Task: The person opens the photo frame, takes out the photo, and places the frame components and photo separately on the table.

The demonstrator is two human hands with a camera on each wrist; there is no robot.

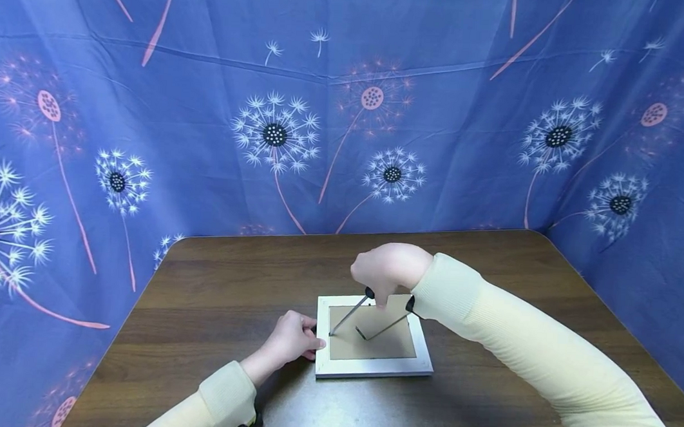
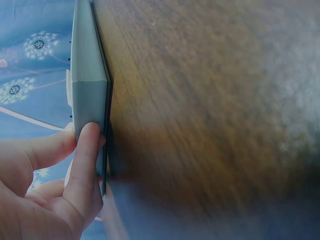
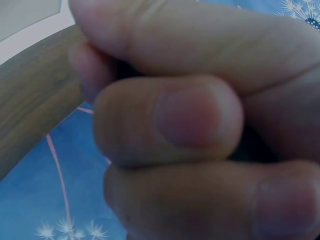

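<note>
A white picture frame [image 1: 373, 368] lies back up on the table, its beige backing board [image 1: 346, 346] showing. My left hand [image 1: 289, 336] grips the frame's left side; in the left wrist view a finger lies along the outer edge [image 2: 90, 100], the thumb close to the back. Above the board, my right hand [image 1: 390, 267] holds what looks like a screwdriver [image 1: 349, 318] by its dark handle. The thin shaft slants down to the board's left inner edge. Curled right fingers [image 3: 170, 120] fill the right wrist view and hide most of the handle.
A thin dark bent rod [image 1: 388, 327] shows over the board below my right wrist. Small black tabs [image 2: 70, 59] stick up from the frame's back. The brown wooden table [image 1: 228, 285] ends at a blue dandelion-print cloth [image 1: 207, 135] behind and at the sides.
</note>
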